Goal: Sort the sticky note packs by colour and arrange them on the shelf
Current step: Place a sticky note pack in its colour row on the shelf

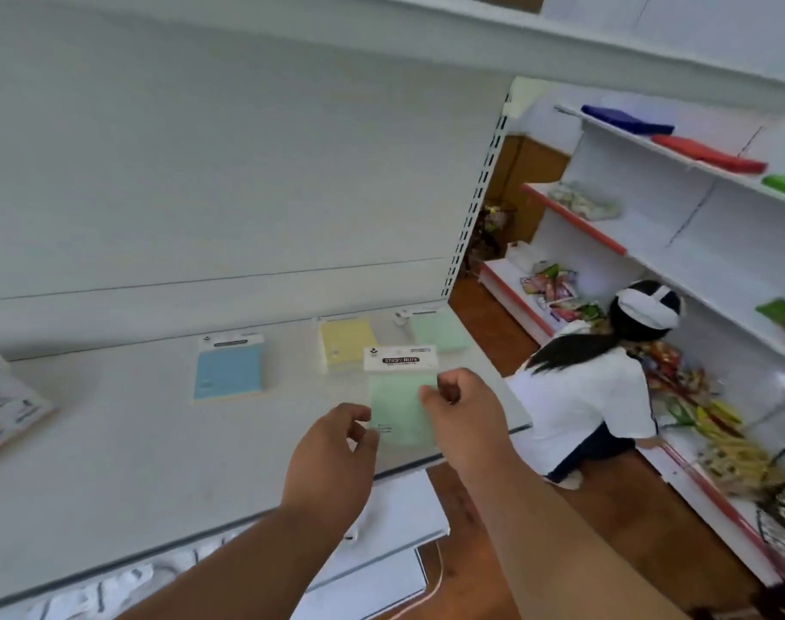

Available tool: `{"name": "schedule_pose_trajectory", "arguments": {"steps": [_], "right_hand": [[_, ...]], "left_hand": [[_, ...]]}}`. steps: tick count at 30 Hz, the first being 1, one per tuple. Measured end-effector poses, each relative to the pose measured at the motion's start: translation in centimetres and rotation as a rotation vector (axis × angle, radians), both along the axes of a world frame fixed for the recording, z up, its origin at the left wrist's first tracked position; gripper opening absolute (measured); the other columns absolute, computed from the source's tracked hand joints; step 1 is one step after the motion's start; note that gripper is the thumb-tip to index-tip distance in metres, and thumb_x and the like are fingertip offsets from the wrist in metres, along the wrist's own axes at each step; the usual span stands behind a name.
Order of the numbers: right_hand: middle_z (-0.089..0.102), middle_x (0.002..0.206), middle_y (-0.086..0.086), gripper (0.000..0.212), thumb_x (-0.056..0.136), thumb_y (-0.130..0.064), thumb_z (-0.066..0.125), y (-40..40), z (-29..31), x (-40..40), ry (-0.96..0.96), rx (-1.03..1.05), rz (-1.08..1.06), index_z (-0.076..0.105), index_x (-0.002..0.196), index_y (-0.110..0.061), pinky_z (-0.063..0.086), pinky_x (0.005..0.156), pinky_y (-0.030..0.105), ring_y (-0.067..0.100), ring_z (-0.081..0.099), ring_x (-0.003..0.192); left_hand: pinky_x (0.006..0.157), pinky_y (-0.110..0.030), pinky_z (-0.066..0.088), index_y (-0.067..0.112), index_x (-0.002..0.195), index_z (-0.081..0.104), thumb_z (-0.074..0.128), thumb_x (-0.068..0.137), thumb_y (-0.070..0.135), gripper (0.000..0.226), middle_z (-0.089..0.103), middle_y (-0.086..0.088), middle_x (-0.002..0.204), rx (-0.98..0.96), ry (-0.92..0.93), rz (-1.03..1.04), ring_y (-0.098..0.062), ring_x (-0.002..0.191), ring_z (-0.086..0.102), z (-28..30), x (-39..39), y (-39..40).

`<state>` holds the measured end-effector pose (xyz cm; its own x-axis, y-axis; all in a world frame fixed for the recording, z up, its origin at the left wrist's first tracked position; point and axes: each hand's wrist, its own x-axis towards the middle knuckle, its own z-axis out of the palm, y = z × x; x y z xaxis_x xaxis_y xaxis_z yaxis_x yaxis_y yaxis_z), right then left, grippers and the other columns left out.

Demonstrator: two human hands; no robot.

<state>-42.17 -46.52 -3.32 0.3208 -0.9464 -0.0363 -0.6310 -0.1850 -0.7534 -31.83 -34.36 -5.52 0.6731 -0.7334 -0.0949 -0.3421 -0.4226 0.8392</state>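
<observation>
Shelf [113, 440]: white board fills my view from 9 to 3 o'clock; I stand at its front edge so I can lay the packs flat, header cards toward the back wall.
Other person [578, 396]: crouched at 3 o'clock by the far racks, busy with snack bags; well apart from my work.
Green pack in hand [397, 409]: near the shelf's front right corner, at about 1 o'clock from my hands, white header card pointing away. It lies low over the board; I cannot tell if it is fully down.
Right hand [453, 409]: fingers curled, pinching the pack's right edge, I judge to steer it square.
Left hand [332, 458]: thumb and fingers bent at the pack's lower left corner; it looks like a light pinch, but whether it truly grips I cannot tell.
Blue pack [229, 371]: flat at 11 o'clock, apart from the others, holding its own colour spot.
Yellow pack [346, 340]: at 12 o'clock, between blue and green.
Second green pack [439, 331]: at 1 o'clock against the back, just beyond the one I hold; likely why mine goes here, green with green.
Grey packs [5, 404]: at 9 o'clock on the left edge, blurred, apparently unsorted.
</observation>
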Motion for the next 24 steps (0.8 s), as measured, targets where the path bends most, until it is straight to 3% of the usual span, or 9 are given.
{"name": "schedule_pose_trajectory", "arguments": {"steps": [6, 10, 15, 17, 21, 24], "right_hand": [[0.062, 0.099, -0.007, 0.014, 0.093, -0.034, 0.057, -6.9, 0.5, -2.3, 0.038, 0.046, 0.075, 0.057, 0.100, -0.022, 0.046, 0.058, 0.018, 0.011, 0.060, 0.083], [0.064, 0.097, -0.001, 0.017, 0.093, -0.036, 0.054, -10.4, 0.6, -0.9, 0.109, -0.002, 0.084, 0.058, 0.099, -0.020, 0.053, 0.070, 0.031, 0.017, 0.061, 0.084], [0.066, 0.095, 0.007, 0.023, 0.094, -0.030, 0.050, -13.9, 1.3, 0.7, 0.183, -0.068, 0.117, 0.062, 0.095, -0.011, 0.051, 0.071, 0.037, 0.024, 0.060, 0.084], [0.066, 0.096, 0.005, 0.024, 0.094, -0.032, 0.051, -15.4, 1.3, 1.2, 0.224, -0.093, 0.154, 0.063, 0.098, -0.012, 0.051, 0.071, 0.035, 0.024, 0.061, 0.086], [0.060, 0.087, 0.002, 0.024, 0.094, -0.033, 0.050, -17.8, 0.5, 2.4, 0.299, -0.128, 0.244, 0.059, 0.093, -0.011, 0.034, 0.053, 0.027, 0.023, 0.058, 0.081], [0.058, 0.096, 0.008, 0.021, 0.092, -0.029, 0.052, -18.5, 0.0, 2.7, 0.355, -0.213, 0.317, 0.055, 0.100, -0.010, 0.043, 0.064, 0.030, 0.027, 0.057, 0.088]], "left_hand": [[0.069, -0.020, 0.040, 0.030, 0.117, 0.058, 0.058, 0.091, 0.031, 0.026, 0.060, 0.019, 0.092, 0.064, -0.022, 0.062, -0.007, 0.078, 0.058, 1.0, -3.2, -6.5], [0.079, -0.024, 0.045, 0.025, 0.117, 0.061, 0.059, 0.089, 0.030, 0.029, 0.062, 0.014, 0.090, 0.116, -0.082, 0.110, -0.013, 0.090, 0.061, 1.3, -2.0, -10.7], [0.087, -0.031, 0.051, 0.027, 0.118, 0.061, 0.056, 0.088, 0.032, 0.031, 0.068, 0.006, 0.109, 0.191, -0.101, 0.131, -0.019, 0.102, 0.063, 1.8, -0.9, -14.9], [0.086, -0.031, 0.051, 0.026, 0.119, 0.061, 0.056, 0.088, 0.032, 0.031, 0.068, 0.005, 0.112, 0.208, -0.094, 0.159, -0.020, 0.104, 0.062, 1.8, -0.7, -16.2], [0.084, -0.030, 0.048, 0.023, 0.117, 0.063, 0.057, 0.088, 0.029, 0.030, 0.067, 0.002, 0.113, 0.278, -0.125, 0.217, -0.023, 0.106, 0.061, 2.1, -0.7, -18.0], [0.083, -0.031, 0.051, 0.019, 0.110, 0.065, 0.059, 0.086, 0.027, 0.026, 0.067, -0.001, 0.111, 0.316, -0.143, 0.266, -0.026, 0.103, 0.062, 1.9, -1.2, -18.8]]}}
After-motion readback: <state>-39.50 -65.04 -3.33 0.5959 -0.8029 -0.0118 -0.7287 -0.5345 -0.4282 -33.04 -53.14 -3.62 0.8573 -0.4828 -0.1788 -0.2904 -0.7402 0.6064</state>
